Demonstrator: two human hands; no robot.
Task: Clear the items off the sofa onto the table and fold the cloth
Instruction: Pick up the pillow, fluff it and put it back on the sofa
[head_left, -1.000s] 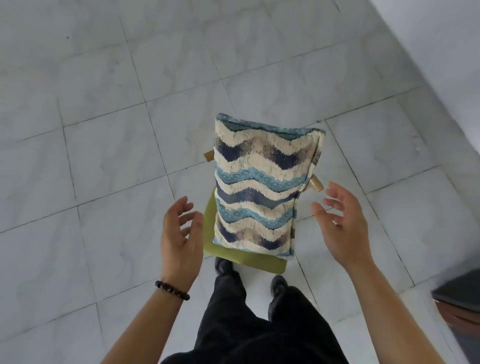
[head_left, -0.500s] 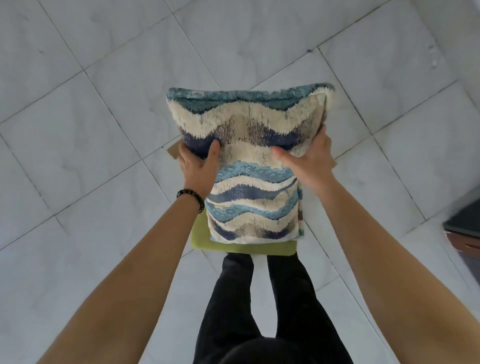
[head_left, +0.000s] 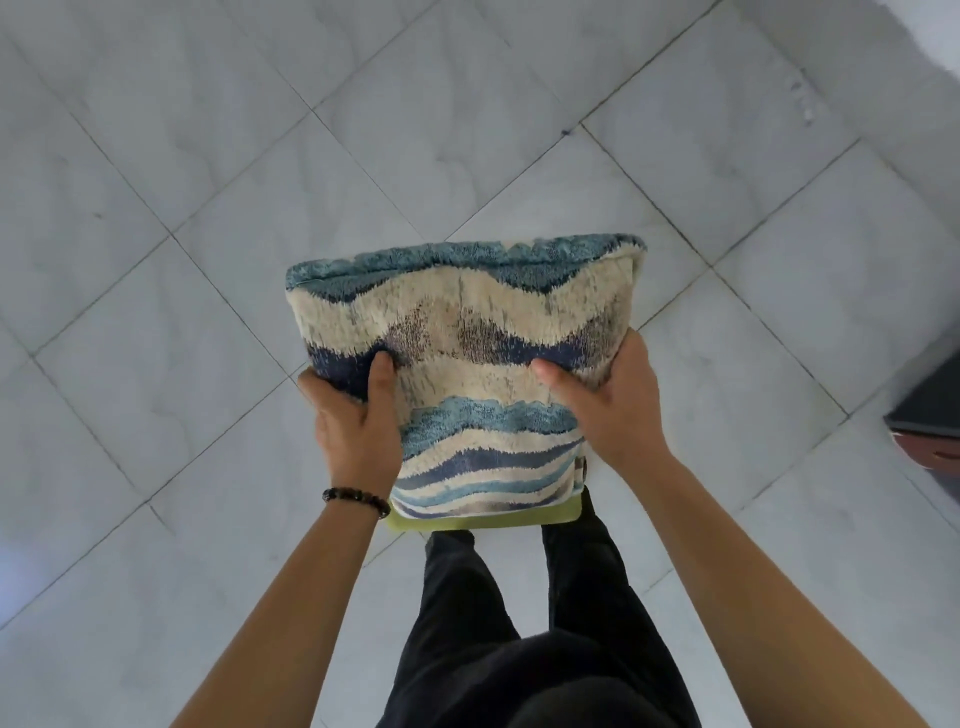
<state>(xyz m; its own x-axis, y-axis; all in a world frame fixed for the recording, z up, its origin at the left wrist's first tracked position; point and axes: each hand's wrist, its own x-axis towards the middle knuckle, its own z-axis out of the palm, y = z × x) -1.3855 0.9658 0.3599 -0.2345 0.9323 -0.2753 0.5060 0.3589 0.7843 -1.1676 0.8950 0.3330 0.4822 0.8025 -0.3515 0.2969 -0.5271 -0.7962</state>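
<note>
Shaggy cushion (head_left: 467, 322): cream with navy and blue wave bands, teal top edge. Left hand (head_left: 353, 431) and right hand (head_left: 613, 410) grip its side edges, thumbs pressed into the front. Its bottom sits over a green seat pad (head_left: 483, 519).

At frame centre, your left hand (head_left: 358, 421) and right hand (head_left: 613, 410) grip the wave-patterned cushion (head_left: 467, 322) by its sides, thumbs pressed into its front. A green pad (head_left: 483, 521) shows just below its lower edge, over the pale tiled floor (head_left: 156, 260).

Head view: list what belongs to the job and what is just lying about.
Job: patterned cushion, gripped by left hand and right hand.
Lying about: green seat below the cushion, dark object at the right edge, tiled floor.
</note>
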